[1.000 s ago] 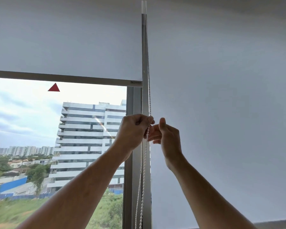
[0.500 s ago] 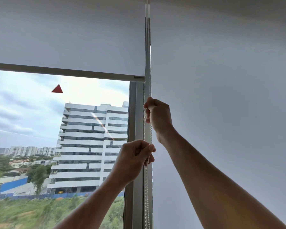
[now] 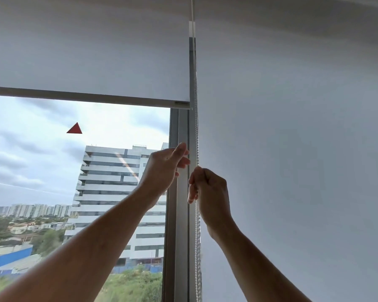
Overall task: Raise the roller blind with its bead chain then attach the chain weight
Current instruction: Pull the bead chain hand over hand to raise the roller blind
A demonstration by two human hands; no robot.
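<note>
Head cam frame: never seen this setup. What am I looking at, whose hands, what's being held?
No robot here: a person wears a wide-angle camera on the head, so you see their own two bare arms reaching up at a window. The right hand is closed around the white bead chain, which hangs beside the window frame. The left hand is open, fingers loose, just left of the chain and not gripping it. The roller blind is partly up; its bottom bar crosses above the glass. No chain weight is visible.

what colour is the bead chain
White, seen in the head view: the bead chain hangs beside the window frame.
</note>
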